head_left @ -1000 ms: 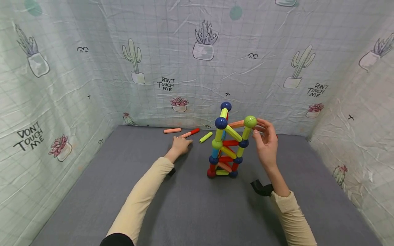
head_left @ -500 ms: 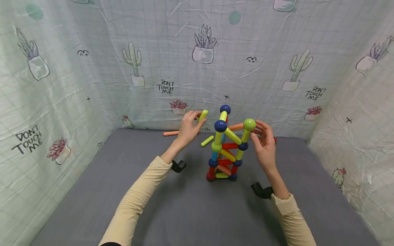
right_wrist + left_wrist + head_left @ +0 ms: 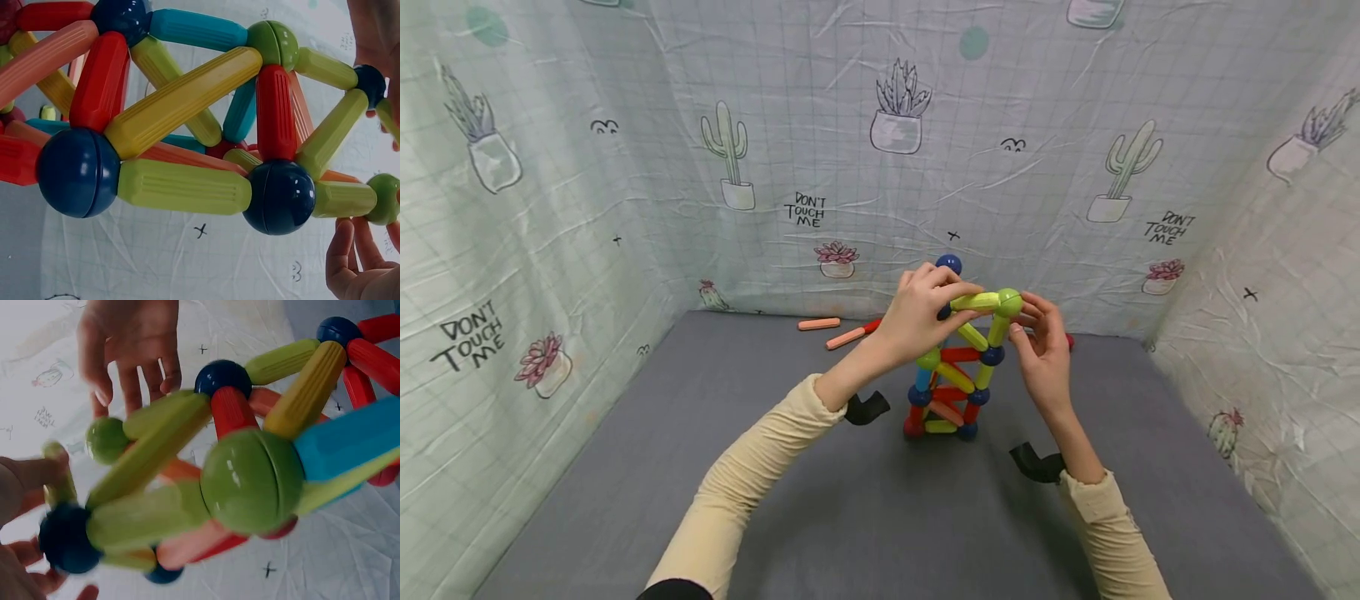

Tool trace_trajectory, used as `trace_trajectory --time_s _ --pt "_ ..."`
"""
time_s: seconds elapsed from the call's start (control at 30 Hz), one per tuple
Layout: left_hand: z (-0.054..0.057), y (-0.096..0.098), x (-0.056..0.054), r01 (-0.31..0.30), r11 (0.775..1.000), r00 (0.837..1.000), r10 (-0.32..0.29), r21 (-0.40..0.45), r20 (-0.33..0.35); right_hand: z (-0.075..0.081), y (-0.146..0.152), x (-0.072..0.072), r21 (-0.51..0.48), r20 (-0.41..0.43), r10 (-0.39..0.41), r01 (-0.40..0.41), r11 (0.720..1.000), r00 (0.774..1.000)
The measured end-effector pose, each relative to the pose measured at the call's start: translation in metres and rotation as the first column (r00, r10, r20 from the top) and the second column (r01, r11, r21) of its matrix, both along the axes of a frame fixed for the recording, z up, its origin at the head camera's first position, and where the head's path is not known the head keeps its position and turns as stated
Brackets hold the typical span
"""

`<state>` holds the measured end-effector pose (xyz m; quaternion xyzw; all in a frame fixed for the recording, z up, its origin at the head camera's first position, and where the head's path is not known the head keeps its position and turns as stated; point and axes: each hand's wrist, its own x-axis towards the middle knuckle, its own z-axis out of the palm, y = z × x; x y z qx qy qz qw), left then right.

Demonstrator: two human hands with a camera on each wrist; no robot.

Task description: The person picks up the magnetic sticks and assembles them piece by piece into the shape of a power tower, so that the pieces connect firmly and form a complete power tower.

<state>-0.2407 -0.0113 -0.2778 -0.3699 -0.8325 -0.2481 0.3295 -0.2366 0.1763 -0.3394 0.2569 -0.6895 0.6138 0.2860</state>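
A tower of coloured magnetic rods and balls [image 3: 961,355] stands upright on the grey table. At its top, my left hand [image 3: 917,312] pinches a lime green rod [image 3: 976,302] between thumb and fingers. The rod lies level, one end right at the lime green ball [image 3: 1010,300] on the top right corner, the other by a dark blue ball [image 3: 72,537]. My right hand [image 3: 1047,350] holds that green ball from the right, fingers behind it and thumb in front. In the right wrist view, fingertips show beside the ball [image 3: 382,199]. My left hand partly hides the tower's upper left.
Behind my left forearm lie loose rods: two salmon ones [image 3: 818,323] and a red one [image 3: 872,325]. A red piece [image 3: 1071,342] peeks out past my right hand. A patterned cloth [image 3: 760,267] walls in the table's back and sides.
My left hand has picked up a lime green rod from among the loose ones at the back and carried it right to the tower's top. My right hand has stayed at the green ball.
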Motion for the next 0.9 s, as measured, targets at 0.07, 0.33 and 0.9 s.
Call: trace_trajectory --time_s 0.07,0.33,0.9 --pt "-0.002 0.002 0.0 -0.072 0.997 0.997 0.072 -0.031 -0.009 0.0 0.0 0.0 0.009 -0.005 0.003 -0.003 1.0 1.0" --pt "0.002 0.012 -0.001 -0.242 0.948 0.97 0.236 -0.208 -0.053 -0.001 -0.001 -0.002 -0.019 -0.034 0.03 -0.03 0.999 0.999" --pt "-0.086 -0.026 0.009 -0.14 0.947 0.976 0.084 0.288 0.199 -0.029 0.023 0.0 0.276 0.256 -0.021 -0.052 0.96 0.967"
